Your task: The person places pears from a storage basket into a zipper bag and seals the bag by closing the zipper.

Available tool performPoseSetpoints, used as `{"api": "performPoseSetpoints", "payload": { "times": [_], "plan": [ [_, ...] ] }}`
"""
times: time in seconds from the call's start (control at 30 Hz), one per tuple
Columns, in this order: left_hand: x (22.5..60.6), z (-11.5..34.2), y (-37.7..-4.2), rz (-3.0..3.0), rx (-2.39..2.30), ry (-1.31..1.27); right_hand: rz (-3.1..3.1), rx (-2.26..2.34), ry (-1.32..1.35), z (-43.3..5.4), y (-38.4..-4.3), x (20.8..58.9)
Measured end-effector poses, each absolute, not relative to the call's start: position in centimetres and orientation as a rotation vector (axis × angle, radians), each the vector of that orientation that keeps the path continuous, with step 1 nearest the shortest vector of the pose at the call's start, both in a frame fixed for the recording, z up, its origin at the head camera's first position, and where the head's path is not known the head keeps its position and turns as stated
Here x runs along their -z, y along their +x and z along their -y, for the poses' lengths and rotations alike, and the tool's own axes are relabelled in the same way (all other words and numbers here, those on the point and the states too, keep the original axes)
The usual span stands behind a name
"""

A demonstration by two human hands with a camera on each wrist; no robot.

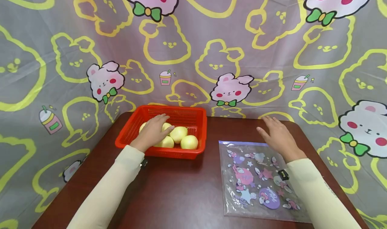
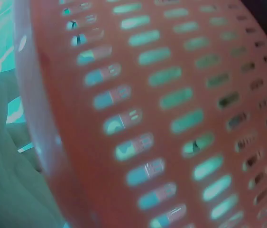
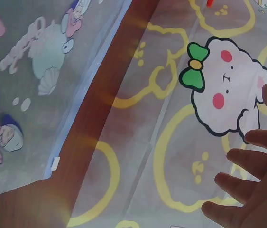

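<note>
Fruits (image 1: 178, 135), round and pale yellow, lie in a red perforated plastic basket (image 1: 178, 153) under the left hand (image 1: 153, 130), fingers apparently loose; a wrist catching it could spill them. The right hand (image 1: 279, 137), fingers spread, hovers near a clear printed plastic bag (image 1: 255, 183).

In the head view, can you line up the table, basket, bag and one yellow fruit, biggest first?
Table
See-through bag
Red basket
One yellow fruit
The bag looks nearer the camera, so its real size against the basket is unsure.
</note>
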State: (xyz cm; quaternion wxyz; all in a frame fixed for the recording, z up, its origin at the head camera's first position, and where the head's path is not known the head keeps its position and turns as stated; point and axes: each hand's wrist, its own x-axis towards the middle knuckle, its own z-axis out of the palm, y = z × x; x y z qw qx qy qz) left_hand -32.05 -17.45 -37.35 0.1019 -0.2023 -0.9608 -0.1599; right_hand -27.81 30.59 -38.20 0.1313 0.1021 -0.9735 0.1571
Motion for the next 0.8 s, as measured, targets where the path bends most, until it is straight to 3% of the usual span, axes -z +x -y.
{"api": "performPoseSetpoints", "payload": {
  "times": [0.47,0.8],
  "plan": [
    [37.1,12.8,-30.4,2.714,0.461,-0.757,2.763,-0.516,0.196,-32.5,-26.0,38.8],
    [35.9,8.4,-27.3,2.523,0.421,-0.994,2.788,-0.557,0.058,-33.9,-24.7,39.9]
  ]
}}
